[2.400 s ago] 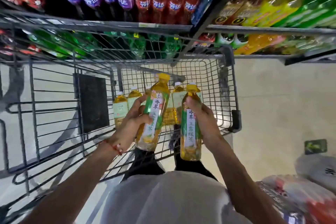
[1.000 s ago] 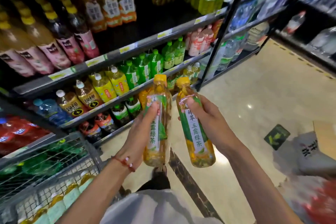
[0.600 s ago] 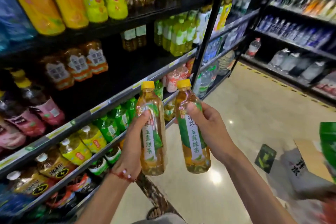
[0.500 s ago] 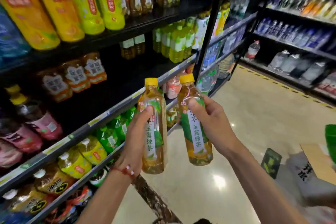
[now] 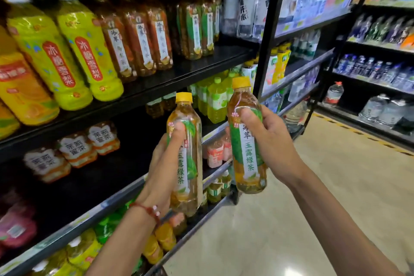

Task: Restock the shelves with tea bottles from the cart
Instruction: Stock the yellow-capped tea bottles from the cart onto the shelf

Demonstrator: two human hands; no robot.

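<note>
Gripping a clear plastic yellow-capped tea bottle (image 5: 190, 116) upright, the left hand (image 5: 164, 163) matches the right hand (image 5: 271, 141) clasping a twin bottle (image 5: 247, 163), before the front edge of the black metal shelf (image 5: 190, 71); probably full, weighty, slick; grasp mid-label.

Bright aisle, dim shelves, blurred edges

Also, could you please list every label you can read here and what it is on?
"冷萃 玉露绿茶": right bottle.
"玉露绿茶": left bottle.
"冰糖雪梨": yellow-green bottles.
"冷萃": brown bottles; the rest of their label is blurred.
"开水": water bottle.
All other labels: too small or blurred to read.
</note>
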